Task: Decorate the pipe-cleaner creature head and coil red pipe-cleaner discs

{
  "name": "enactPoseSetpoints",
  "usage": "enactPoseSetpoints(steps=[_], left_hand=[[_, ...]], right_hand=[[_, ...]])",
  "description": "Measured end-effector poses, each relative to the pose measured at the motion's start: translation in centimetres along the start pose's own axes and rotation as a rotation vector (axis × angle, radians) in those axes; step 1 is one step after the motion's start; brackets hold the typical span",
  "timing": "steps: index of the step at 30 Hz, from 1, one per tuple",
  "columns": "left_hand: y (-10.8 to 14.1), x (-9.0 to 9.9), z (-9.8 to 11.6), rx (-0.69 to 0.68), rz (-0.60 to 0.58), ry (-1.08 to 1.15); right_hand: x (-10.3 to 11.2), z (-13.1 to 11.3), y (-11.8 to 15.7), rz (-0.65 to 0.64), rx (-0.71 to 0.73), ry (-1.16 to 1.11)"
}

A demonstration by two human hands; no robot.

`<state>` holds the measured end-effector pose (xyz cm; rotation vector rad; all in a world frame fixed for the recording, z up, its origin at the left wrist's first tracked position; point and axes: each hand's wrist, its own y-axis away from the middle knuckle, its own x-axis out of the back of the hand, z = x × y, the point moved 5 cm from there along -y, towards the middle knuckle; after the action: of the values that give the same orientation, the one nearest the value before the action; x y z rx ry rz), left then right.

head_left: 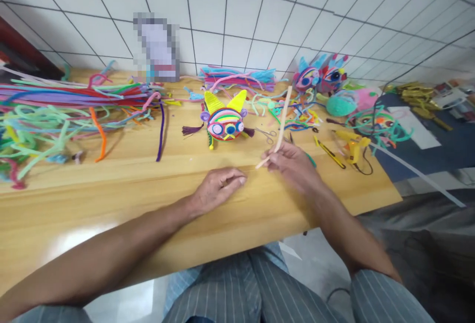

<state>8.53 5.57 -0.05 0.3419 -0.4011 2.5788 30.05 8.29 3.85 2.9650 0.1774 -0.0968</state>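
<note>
My right hand (287, 161) pinches a cream pipe cleaner (285, 117); its long part stands up above the fingers and a short bent end points down to the left. My left hand (221, 187) rests on the table just left of it, fingers together against the thumb, with nothing showing between them. Beyond both hands sits a colourful mask-like figure (227, 124) wound from pipe cleaners, with yellow pointed ears, round blue eyes and dark tassels. Scissors (270, 136) lie between this figure and my right hand, partly hidden by the cream stem.
Bundles of pipe cleaners (74, 98) fill the left side. Another bundle (237, 78) lies by the tiled wall. Loose scraps (297, 115), a yellow cutter knife (329, 152) and a yellow glue gun (352, 145) lie right. More figures (307, 79) stand behind.
</note>
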Motion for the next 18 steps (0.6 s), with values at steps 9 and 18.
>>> enactPoseSetpoints(steps=[9,18], left_hand=[[0.0,-0.8,0.2,-0.123,0.03,-0.046],[-0.1,-1.4,0.4,-0.138,-0.038,-0.098]], right_hand=[[-4.7,3.0,3.1,0.032,0.077,-0.044],[-2.0,3.4,7.9,0.366,0.172,-0.066]])
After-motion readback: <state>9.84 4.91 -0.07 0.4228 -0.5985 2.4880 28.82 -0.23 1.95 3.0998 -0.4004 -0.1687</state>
